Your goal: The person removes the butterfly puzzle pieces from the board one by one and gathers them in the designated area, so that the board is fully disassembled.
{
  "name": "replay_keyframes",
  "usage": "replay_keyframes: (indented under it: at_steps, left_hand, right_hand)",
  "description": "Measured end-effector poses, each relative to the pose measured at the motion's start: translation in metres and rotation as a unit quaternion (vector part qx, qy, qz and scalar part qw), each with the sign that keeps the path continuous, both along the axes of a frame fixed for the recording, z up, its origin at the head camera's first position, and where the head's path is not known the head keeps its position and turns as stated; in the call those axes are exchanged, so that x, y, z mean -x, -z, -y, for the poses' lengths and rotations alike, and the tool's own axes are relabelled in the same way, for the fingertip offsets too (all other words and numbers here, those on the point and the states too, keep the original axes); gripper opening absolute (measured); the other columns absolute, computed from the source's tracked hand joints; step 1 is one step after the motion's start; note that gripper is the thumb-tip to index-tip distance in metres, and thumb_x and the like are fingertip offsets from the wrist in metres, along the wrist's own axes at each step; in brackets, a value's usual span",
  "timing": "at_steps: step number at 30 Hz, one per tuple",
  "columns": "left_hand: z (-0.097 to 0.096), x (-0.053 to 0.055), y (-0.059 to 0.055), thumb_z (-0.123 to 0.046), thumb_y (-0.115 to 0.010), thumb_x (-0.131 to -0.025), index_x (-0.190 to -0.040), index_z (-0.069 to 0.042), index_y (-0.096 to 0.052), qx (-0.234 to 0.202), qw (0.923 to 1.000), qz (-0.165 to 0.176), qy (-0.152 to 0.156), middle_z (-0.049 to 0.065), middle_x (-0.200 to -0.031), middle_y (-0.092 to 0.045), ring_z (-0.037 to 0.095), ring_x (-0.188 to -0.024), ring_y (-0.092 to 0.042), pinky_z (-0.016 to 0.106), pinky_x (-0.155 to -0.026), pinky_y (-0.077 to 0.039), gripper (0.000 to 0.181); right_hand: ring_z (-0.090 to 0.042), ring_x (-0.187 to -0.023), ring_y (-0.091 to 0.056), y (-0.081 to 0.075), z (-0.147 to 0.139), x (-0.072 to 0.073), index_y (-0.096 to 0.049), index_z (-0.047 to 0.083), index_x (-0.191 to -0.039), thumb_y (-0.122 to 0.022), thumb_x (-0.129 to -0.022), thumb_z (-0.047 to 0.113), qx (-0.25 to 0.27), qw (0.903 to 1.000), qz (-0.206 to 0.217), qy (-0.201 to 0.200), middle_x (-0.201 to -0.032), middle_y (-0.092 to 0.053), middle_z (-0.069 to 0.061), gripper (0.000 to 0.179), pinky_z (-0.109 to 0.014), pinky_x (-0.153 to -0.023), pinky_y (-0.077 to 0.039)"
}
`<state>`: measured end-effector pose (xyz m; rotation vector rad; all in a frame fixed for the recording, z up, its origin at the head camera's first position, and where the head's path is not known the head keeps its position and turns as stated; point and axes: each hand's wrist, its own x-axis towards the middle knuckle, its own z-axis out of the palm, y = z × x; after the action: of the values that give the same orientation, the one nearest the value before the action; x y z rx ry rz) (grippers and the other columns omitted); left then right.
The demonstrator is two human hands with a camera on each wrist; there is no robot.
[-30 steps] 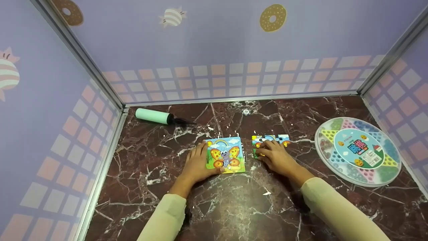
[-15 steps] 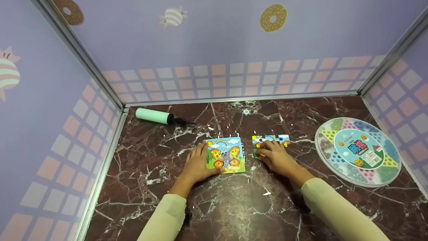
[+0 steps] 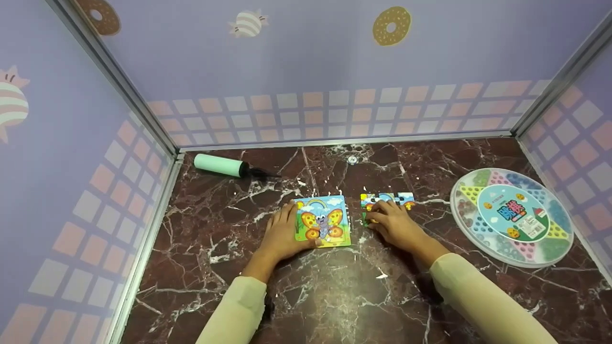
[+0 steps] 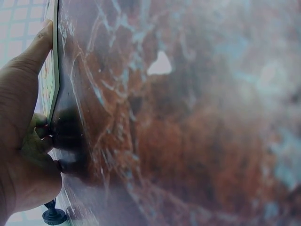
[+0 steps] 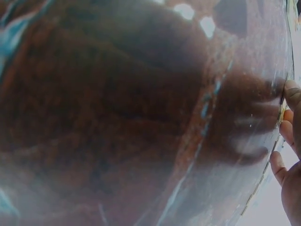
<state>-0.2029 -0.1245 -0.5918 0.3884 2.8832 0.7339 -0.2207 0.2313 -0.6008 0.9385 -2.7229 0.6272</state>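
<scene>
A square picture puzzle point(image 3: 327, 217) with a butterfly and a rainbow lies flat on the dark marbled table. My left hand point(image 3: 282, 234) holds its left side, the fingers at the upper left edge and the thumb across the lower edge. The left wrist view shows the puzzle board point(image 4: 52, 77) edge-on, with the thumb on it. To the right lies a group of jigsaw pieces point(image 3: 388, 196) with a similar rainbow picture. My right hand point(image 3: 397, 224) rests over them with bent fingers, hiding most of the lower pieces. In the right wrist view its fingertips point(image 5: 278, 162) touch the thin pieces' surface.
A mint-green hand pump point(image 3: 220, 166) with a black nozzle lies at the back left. A round Chinese checkers box point(image 3: 514, 212) is at the right. A small white disc point(image 3: 352, 160) lies near the back wall. Purple printed walls enclose three sides.
</scene>
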Motion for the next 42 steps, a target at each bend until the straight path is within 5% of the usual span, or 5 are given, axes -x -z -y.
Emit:
replay_keyframes:
  at_steps: [14, 25, 42]
  left_hand:
    - [-0.001, 0.001, 0.0, -0.075, -0.082, -0.083, -0.174, -0.003, -0.028, 0.002, 1.0, 0.001, -0.001, 0.02, -0.182, -0.027, 0.047, -0.169, -0.025, 0.067, -0.137, -0.021, 0.129]
    - [-0.001, 0.002, -0.001, -0.075, -0.083, -0.082, -0.174, -0.003, -0.028, 0.0, 1.0, 0.005, -0.004, 0.02, -0.182, -0.026, 0.046, -0.169, -0.025, 0.066, -0.138, -0.02, 0.13]
    - [-0.002, 0.001, -0.003, -0.077, -0.082, -0.083, -0.175, -0.005, -0.027, 0.0, 0.9999, 0.01, -0.006, 0.018, -0.183, -0.025, 0.045, -0.169, -0.024, 0.065, -0.138, -0.019, 0.13]
  right_hand:
    - [-0.033, -0.105, -0.057, -0.004, 0.004, 0.005, -0.083, 0.016, -0.112, -0.083, -0.1, 0.026, -0.006, 0.9996, -0.024, -0.015, -0.117, -0.068, -0.011, 0.015, -0.057, -0.081, -0.051]
    - [-0.037, -0.12, -0.06, -0.012, 0.027, 0.008, -0.08, 0.014, -0.128, -0.081, -0.103, 0.034, -0.024, 0.9996, 0.014, -0.008, -0.133, -0.069, -0.013, 0.032, -0.072, -0.096, -0.053]
    - [-0.039, -0.119, -0.061, -0.013, 0.073, 0.008, -0.08, 0.017, -0.126, -0.084, -0.099, 0.032, -0.013, 0.9995, 0.016, -0.022, -0.126, -0.066, -0.01, 0.031, -0.069, -0.094, -0.053]
